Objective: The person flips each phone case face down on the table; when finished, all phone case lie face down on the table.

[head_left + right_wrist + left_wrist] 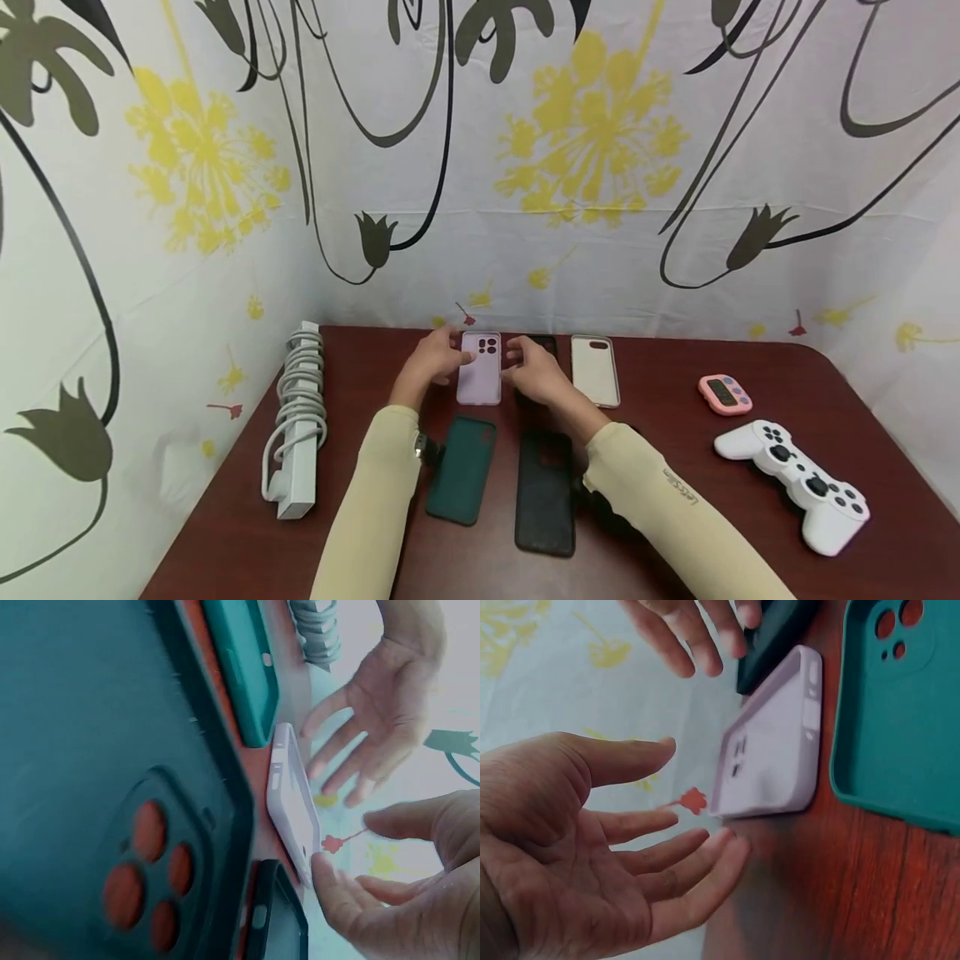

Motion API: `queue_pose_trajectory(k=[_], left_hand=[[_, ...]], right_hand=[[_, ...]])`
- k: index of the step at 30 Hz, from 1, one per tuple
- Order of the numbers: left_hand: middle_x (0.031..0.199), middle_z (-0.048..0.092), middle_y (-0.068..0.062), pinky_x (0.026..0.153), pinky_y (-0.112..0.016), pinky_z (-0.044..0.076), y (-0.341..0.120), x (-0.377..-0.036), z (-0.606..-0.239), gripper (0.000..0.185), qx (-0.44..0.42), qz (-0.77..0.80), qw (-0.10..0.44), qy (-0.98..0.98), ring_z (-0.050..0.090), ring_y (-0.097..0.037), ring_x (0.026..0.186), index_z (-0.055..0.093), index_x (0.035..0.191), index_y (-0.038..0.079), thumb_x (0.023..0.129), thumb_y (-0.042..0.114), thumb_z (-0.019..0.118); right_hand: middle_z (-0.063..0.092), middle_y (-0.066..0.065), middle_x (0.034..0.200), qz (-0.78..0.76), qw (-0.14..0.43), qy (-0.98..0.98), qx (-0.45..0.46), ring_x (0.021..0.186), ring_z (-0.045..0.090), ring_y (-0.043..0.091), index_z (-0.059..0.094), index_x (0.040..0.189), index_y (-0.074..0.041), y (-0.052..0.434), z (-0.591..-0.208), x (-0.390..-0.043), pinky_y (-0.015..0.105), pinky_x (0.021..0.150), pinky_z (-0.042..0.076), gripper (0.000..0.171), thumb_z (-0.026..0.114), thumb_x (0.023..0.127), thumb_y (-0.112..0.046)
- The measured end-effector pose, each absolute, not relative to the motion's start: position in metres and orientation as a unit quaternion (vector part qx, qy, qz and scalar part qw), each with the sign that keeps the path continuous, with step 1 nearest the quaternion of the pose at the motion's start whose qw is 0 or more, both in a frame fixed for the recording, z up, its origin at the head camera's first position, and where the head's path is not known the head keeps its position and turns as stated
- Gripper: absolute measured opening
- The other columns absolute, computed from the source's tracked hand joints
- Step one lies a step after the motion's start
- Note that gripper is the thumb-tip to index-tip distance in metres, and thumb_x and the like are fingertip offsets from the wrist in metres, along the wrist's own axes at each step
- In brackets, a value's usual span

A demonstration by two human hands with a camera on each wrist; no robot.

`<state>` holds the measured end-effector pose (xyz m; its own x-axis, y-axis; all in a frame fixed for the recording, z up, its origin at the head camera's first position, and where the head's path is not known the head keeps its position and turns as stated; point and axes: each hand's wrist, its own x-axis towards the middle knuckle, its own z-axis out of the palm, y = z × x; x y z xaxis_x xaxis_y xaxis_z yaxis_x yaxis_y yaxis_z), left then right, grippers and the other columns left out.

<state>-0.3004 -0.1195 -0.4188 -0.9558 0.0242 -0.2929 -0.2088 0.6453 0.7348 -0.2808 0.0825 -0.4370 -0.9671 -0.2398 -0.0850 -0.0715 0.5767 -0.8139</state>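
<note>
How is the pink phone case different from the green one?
The pink phone case is pale lilac-pink; the green phone case is dark teal. The pink one lies farther back, between the left hand and right hand; the green one lies nearer, beside the left sleeve. Both lie flat on the table, hollow side up.

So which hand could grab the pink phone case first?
Probably the right hand: in the right wrist view a fingertip already touches the corner of the pink phone case. The left hand is open beside the case, seemingly not touching it.
</note>
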Motion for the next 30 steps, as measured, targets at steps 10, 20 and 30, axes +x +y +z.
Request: queue_pose_trajectory(k=[10,20,30], left_hand=[[0.148,0.055,-0.022,0.085,-0.045,0.066,-0.126,-0.318,-0.428,0.055,-0.072,0.481,0.18,0.855,0.064,-0.033,0.128,0.048,0.155,0.003,0.104,0.008,0.066],[0.136,0.061,-0.023,0.083,-0.046,0.067,-0.126,-0.325,-0.436,0.057,-0.059,0.499,0.195,0.842,0.069,-0.034,0.116,0.051,0.153,0.003,0.099,0.003,0.07],[0.142,0.058,-0.023,0.078,-0.041,0.067,-0.129,-0.326,-0.442,0.061,-0.079,0.494,0.192,0.844,0.07,-0.031,0.111,0.049,0.154,0.006,0.098,-0.003,0.07]], right_hand=[[0.062,0.02,0.143,-0.423,0.092,0.9,-0.053,0.13,0.059,0.036,0.051,0.15,0.002,0.07,-0.438,-0.293,0.05,0.107,0.051,0.055,0.065,0.098,-0.008],[0.068,0.025,0.117,-0.346,0.053,0.934,-0.076,0.096,0.059,0.03,0.062,0.131,0.009,0.061,-0.441,-0.295,0.042,0.084,0.052,0.041,0.057,0.091,0.001],[0.063,0.027,0.124,-0.272,0.047,0.957,-0.091,0.113,0.063,0.038,0.064,0.128,0.009,0.047,-0.452,-0.303,0.051,0.096,0.056,0.04,0.068,0.09,0.0]])
